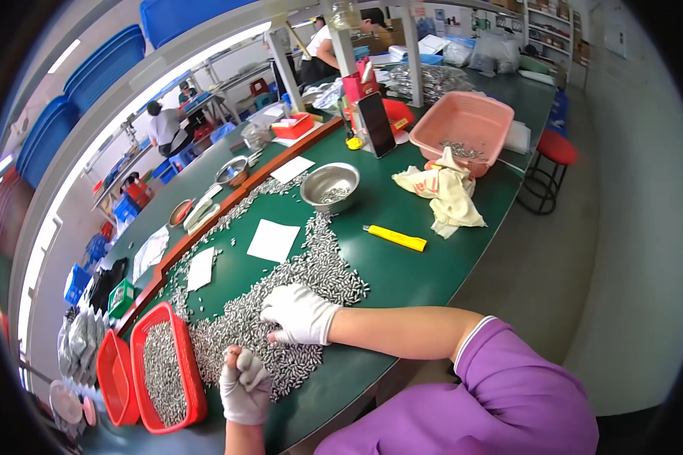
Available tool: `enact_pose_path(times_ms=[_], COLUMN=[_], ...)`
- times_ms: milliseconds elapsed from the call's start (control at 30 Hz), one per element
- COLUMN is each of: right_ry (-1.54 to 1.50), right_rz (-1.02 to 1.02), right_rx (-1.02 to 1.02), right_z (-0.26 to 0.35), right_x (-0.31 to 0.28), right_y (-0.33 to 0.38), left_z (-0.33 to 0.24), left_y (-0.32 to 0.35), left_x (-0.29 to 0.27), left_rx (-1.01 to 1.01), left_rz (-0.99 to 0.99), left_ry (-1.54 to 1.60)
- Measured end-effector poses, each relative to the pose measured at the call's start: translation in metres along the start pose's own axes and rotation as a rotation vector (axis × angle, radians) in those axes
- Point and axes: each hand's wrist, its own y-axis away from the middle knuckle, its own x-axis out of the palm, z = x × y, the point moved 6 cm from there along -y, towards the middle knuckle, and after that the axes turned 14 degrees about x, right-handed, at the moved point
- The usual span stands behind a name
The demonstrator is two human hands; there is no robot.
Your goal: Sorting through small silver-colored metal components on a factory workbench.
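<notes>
A broad heap of small silver pellet-like metal pieces (239, 322) spreads over the green table (387, 280). My right hand (300, 315), in a white glove with bare fingertips, reaches over the heap with its fingers curled down at the pieces. Nearer to me, at the heap's front edge, my left hand (244, 385) wears a similar glove. Its fingers are bent in against the thumb, and whatever they hold is hidden. Left of that hand stands a red basket (197, 387) filled with the same pieces, beside another red basket (115, 379).
Farther back stand a steel bowl (311, 189) with some pieces, white paper (273, 240), a yellow utility knife (397, 238), a cream cloth (451, 199), a pink tub (463, 110) and an upright phone (376, 125). A wooden strip (231, 196) divides the table. Other people work beyond.
</notes>
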Motion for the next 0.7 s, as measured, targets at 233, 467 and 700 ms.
enact_pose_path(times_ms=[233, 467, 700], right_ry=[-0.014, -0.206, -0.522], right_rz=[-0.004, -0.126, -0.099], right_rx=[-0.027, -0.159, -0.326], right_z=[0.0, 0.02, 0.054], right_x=[0.011, -0.012, -0.031], right_y=[-0.009, -0.003, 0.007], left_z=[-0.003, -0.003, 0.005], left_y=[-0.011, 0.001, 0.002], left_x=[-0.009, -0.012, -0.005], left_rx=[-0.054, -0.037, -0.047], left_rz=[-0.006, 0.034, 0.137], left_ry=[-0.056, -0.379, -0.51])
